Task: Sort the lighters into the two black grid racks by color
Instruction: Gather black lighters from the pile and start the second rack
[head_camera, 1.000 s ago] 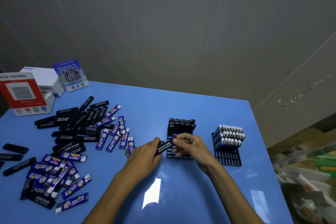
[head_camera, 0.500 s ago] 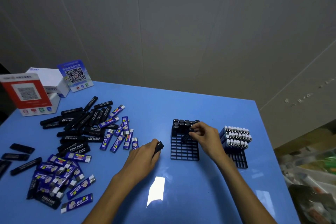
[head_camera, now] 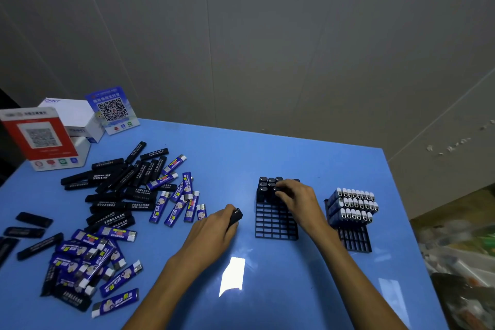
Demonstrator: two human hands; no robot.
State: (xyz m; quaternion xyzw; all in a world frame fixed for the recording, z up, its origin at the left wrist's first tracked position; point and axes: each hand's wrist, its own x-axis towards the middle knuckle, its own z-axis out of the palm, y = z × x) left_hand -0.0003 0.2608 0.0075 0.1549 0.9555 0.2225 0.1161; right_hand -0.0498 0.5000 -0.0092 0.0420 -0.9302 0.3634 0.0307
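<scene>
Blue table (head_camera: 267,158), grey wall | loose lighters (head_camera: 117,195) left | left hand (head_camera: 211,233) grips black lighter (head_camera: 235,216) | left rack (head_camera: 276,222) black lighters, right hand (head_camera: 300,201) fingers curled on one | right rack (head_camera: 355,242) blue lighters

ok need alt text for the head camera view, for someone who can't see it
A person's right hand presses a black lighter into the left grid rack, while the left hand holds another black lighter. The right grid rack holds blue lighters, and loose black and blue lighters lie scattered at left on the blue table.
</scene>
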